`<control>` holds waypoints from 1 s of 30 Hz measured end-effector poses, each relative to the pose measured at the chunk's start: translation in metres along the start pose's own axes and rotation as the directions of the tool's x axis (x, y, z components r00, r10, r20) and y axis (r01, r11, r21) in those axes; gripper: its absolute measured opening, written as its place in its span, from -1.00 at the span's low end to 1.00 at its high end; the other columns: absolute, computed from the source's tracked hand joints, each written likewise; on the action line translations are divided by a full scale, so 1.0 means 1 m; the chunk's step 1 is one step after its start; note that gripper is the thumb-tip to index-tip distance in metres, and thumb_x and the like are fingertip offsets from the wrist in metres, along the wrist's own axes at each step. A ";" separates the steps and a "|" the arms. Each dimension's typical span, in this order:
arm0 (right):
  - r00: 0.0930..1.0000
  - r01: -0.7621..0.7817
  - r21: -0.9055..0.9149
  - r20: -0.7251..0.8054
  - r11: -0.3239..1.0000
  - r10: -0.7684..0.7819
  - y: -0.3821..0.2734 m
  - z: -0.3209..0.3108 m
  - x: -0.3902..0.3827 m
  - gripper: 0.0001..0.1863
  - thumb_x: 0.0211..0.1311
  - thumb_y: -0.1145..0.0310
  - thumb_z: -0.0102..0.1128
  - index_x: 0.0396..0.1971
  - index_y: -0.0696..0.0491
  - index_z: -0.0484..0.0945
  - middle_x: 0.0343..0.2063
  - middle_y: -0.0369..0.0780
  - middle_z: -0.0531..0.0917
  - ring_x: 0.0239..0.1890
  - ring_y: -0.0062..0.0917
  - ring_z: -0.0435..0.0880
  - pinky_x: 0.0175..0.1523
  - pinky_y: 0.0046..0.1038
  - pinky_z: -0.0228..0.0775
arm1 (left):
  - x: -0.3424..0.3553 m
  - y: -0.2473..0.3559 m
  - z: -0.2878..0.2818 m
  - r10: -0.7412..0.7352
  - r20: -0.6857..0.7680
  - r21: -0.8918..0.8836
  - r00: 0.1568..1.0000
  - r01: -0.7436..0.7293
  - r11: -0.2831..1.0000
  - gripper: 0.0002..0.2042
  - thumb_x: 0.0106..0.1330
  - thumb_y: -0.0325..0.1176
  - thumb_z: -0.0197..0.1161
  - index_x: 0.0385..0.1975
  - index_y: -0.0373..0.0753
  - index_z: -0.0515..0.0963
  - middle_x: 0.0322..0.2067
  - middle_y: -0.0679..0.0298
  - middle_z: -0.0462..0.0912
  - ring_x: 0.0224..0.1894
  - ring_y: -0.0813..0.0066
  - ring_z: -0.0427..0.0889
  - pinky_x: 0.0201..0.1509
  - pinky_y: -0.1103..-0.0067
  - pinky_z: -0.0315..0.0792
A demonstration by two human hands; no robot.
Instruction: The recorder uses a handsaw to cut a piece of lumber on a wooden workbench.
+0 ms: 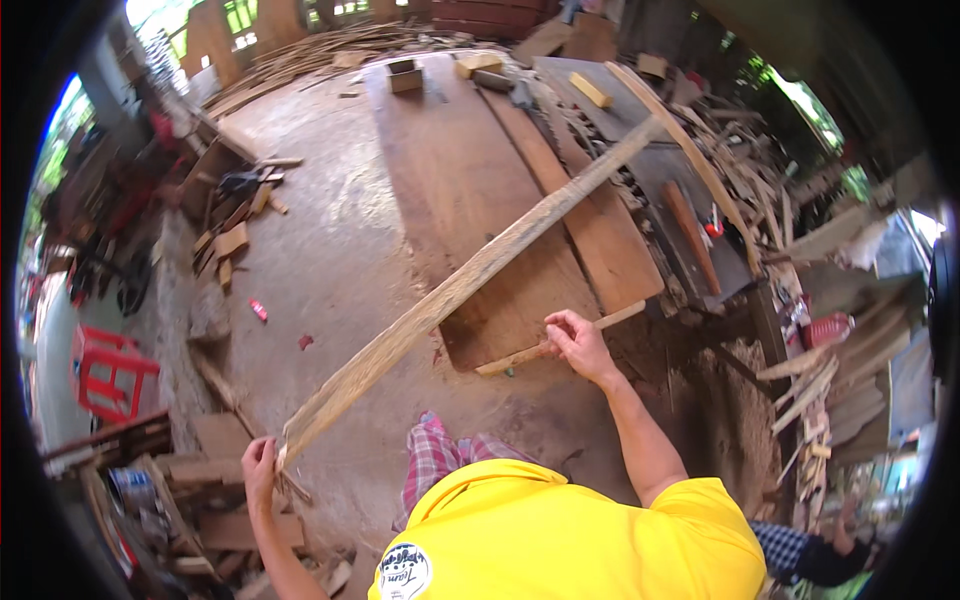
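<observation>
A long rough wooden plank (470, 268) runs diagonally from the lower left up across brown boards. My left hand (262, 460) is closed on its lower end. My right hand (572, 340) is over the near end of the wide brown board (490, 220), to the right of the long plank, with fingers loosely bent and nothing visible in them. A thin light batten (618, 315) lies along that near edge, partly hidden behind the hand. A narrower board (610, 240) rests beside the wide one.
Wood pieces surround the concrete floor (300, 190). A grey panel (690, 220) carries a reddish wooden bar at the right, beside scrap piles (805, 400). A red plastic stool (110, 365) is at the left. Another person (830, 555) is at the lower right.
</observation>
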State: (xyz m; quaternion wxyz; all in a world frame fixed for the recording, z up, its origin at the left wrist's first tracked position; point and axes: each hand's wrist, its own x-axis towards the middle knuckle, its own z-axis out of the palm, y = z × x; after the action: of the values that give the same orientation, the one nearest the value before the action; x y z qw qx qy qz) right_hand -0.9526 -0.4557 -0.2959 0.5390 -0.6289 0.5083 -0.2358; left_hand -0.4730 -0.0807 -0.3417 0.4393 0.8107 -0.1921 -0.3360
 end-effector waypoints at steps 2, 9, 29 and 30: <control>0.977 0.166 -0.160 -0.105 0.973 -0.184 0.000 -0.022 0.017 -0.80 0.30 0.32 0.19 -0.18 0.12 0.57 -0.46 -0.28 0.66 -0.48 -0.66 0.62 -0.39 -0.58 0.47 | 0.016 0.005 -0.009 -0.058 -0.020 0.010 0.998 0.058 0.998 -0.78 0.43 -0.22 0.12 -0.15 -0.23 0.57 -0.53 0.45 0.48 -0.51 0.77 0.39 -0.46 0.76 0.28; 0.823 0.056 -0.524 -0.458 0.850 -0.336 0.045 -0.169 0.066 -0.85 0.22 0.36 0.21 -0.30 0.12 0.60 -0.43 -0.13 0.67 -0.39 -0.40 0.68 -0.25 -0.41 0.50 | 0.057 0.094 0.043 0.203 -0.145 0.139 0.968 -0.183 0.973 -0.69 0.47 -0.18 0.06 0.02 -0.28 0.49 -0.28 0.41 0.48 -0.26 0.67 0.36 -0.15 0.68 0.30; 0.800 -0.461 -0.557 -0.597 0.691 0.053 0.229 -0.524 0.223 -0.56 0.14 0.01 0.28 -0.41 0.17 0.67 -0.55 -0.15 0.66 -0.43 -0.44 0.63 -0.25 -0.35 0.42 | 0.047 0.305 0.466 0.610 0.128 0.589 0.782 -0.555 0.588 -0.53 0.14 -0.18 0.36 0.04 -0.19 0.46 -0.02 0.16 0.47 0.10 0.17 0.39 0.17 0.31 0.21; 0.817 -0.434 -0.508 -0.570 0.744 0.087 0.228 -0.527 0.223 -0.53 0.14 -0.01 0.30 -0.50 0.19 0.64 -0.61 -0.19 0.61 -0.51 -0.52 0.56 -0.32 -0.38 0.40 | 0.049 0.304 0.473 0.601 0.134 0.583 0.788 -0.552 0.596 -0.51 0.13 -0.16 0.37 0.05 -0.18 0.46 -0.04 0.18 0.46 0.08 0.18 0.39 0.16 0.31 0.21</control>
State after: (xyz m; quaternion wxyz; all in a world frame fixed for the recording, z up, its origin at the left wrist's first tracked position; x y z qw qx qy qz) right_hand -1.4028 -0.8634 -0.3987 0.1766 -0.6027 0.7666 -0.1333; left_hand -0.7808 -0.5502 -0.2884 0.2544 0.8117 -0.5215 -0.0668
